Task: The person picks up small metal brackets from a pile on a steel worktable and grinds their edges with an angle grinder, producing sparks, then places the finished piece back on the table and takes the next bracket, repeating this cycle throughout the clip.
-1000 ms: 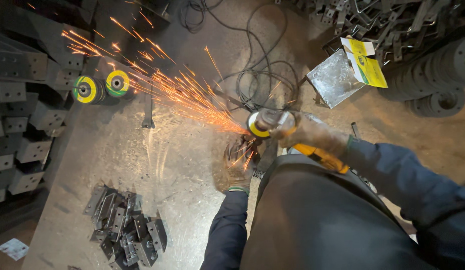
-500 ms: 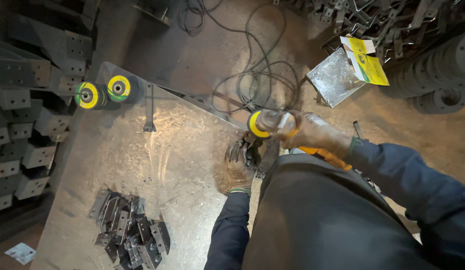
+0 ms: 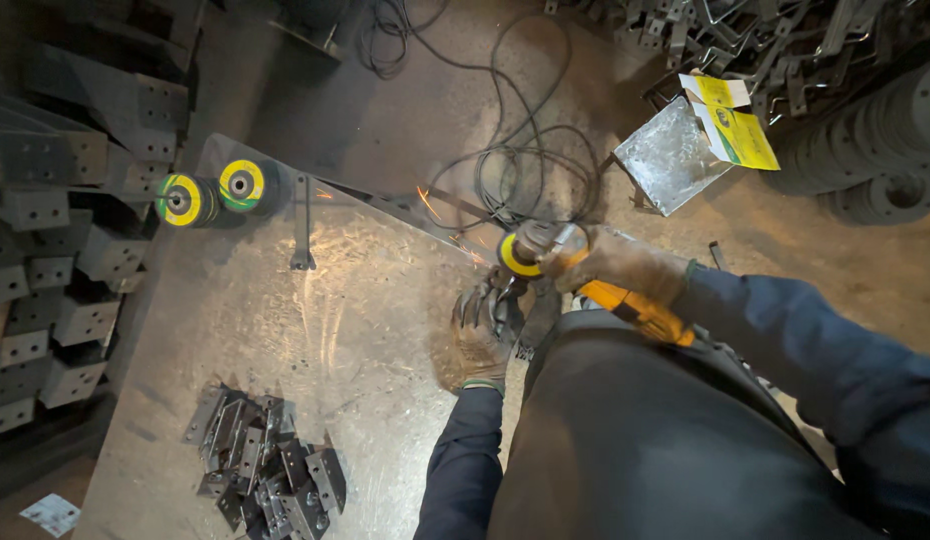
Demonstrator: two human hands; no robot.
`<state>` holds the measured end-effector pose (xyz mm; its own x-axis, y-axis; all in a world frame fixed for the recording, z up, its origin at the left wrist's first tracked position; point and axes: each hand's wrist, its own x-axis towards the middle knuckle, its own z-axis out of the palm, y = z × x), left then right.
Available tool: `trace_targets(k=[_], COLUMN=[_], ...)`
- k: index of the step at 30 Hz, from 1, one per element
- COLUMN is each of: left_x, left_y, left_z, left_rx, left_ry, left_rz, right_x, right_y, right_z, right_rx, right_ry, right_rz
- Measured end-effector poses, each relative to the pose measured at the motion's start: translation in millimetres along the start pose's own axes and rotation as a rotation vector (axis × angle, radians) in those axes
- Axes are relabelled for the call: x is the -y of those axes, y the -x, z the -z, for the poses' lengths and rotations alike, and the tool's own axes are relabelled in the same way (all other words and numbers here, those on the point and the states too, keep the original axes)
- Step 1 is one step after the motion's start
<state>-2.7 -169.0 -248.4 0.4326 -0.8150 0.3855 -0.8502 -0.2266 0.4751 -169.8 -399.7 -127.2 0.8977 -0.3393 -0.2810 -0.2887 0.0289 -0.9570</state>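
Observation:
My right hand (image 3: 625, 265), in a worn glove, grips an orange-bodied angle grinder (image 3: 635, 310) whose yellow-rimmed disc (image 3: 518, 255) sits at the edge of a steel work table (image 3: 285, 330). A few sparks fly off to the left of the disc. My left hand (image 3: 485, 335), also gloved, presses down on a small dark metal bracket (image 3: 505, 300) right under the disc. My dark apron fills the lower right.
Two spare yellow-and-green grinding discs (image 3: 210, 192) stand at the table's far left corner, a pile of several dark brackets (image 3: 270, 470) at its near left. Black cables (image 3: 515, 150) coil on the floor beyond. Stacked steel parts line the left; rings and a yellow box (image 3: 735, 125) lie right.
The heavy fan of sparks seen a second ago has died to a few stray sparks. Both hands and the grinder stay in about the same place.

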Motion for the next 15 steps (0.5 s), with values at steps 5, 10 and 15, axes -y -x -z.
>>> trace_targets(k=[5,10,15], left_x=[-1,-1,-3], left_y=[-2,-3,-7], left_z=[1,1,5], left_rx=[-0.012,-0.035,-0.002], left_ry=[0.026,0.035,0.063], left_rz=[-0.009,-0.033,-0.007], right_x=[-22,9,64], right_y=[3,5,-3], right_z=[-2,-11,-14], right_rx=[-0.032,-0.155,-0.077], right_ry=[-0.304,-0.214,0.408], right_rz=[-0.202,-0.377,-0.529])
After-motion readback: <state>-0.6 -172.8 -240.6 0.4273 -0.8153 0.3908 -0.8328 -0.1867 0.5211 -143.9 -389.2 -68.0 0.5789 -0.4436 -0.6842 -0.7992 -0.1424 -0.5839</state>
